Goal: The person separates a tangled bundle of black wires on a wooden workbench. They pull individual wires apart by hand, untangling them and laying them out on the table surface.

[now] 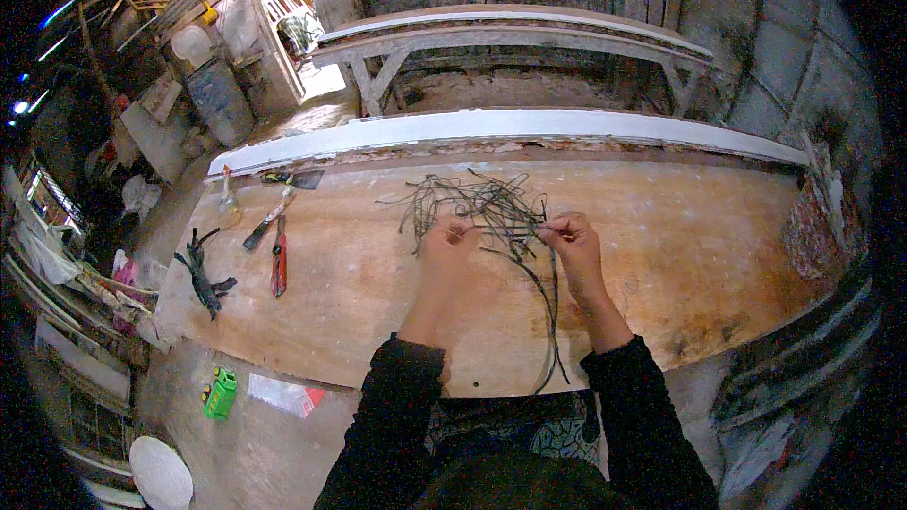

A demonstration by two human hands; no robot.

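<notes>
A loose tangle of thin black strips (482, 198), like rubber or plastic cords, lies on the wooden table (359, 321) in front of me. My left hand (449, 238) is at the tangle's near left side, fingertips pinched on a thin black strip. Opposite it, my right hand (574, 238) pinches the strip at the tangle's right side, and a short piece spans between the two hands. From near my right fingers, long strands (551, 321) trail across the table towards its near edge. The strip's exact ends are too fine to make out.
Left on the table are a red-handled tool (280, 260), a flat-bladed scraper (267, 222), a black bundle (202, 274) and a small clear bottle (229, 208). A long white board (510, 125) edges the far side. A green toy truck (219, 394) sits on the floor.
</notes>
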